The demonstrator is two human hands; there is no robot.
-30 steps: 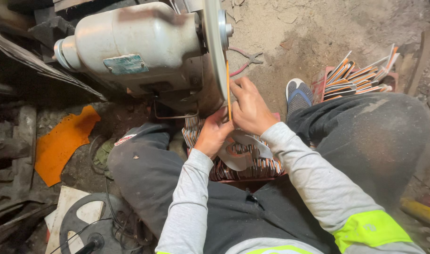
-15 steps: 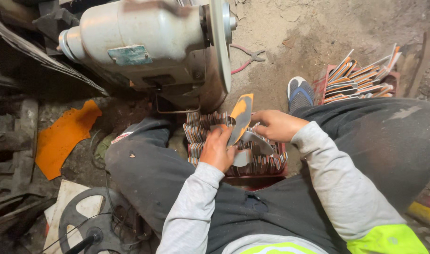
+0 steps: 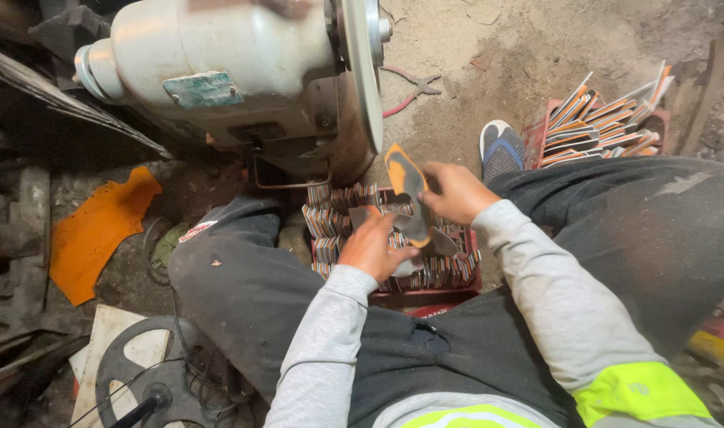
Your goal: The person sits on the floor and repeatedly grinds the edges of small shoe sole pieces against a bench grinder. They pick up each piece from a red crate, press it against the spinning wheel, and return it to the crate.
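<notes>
The shoe insole (image 3: 407, 190), grey with an orange patch near its upper end, is held between both hands just above the lap, in front of the grinding machine. The right hand (image 3: 455, 192) has its grip closed on the insole's right edge, fingers curled over the rim near the top. The left hand (image 3: 372, 247) has its grip closed on the lower end of the insole, thumb across its face. The insole stands tilted, upper tip pointing toward the machine's disc (image 3: 363, 71), near it but apart.

Right below the hands, a red tray (image 3: 425, 292) sits between the person's knees, packed with insoles standing on edge in rows. A second red tray (image 3: 607, 127) of stacked insoles lies further off on the dirt floor to the right, just beside a blue and white shoe (image 3: 501, 147). Red-handled pliers (image 3: 409, 89) lie on the floor behind the disc. An orange sheet scrap (image 3: 100, 230) lies to the left, and a black wheel (image 3: 152, 380) lies at the lower left.
</notes>
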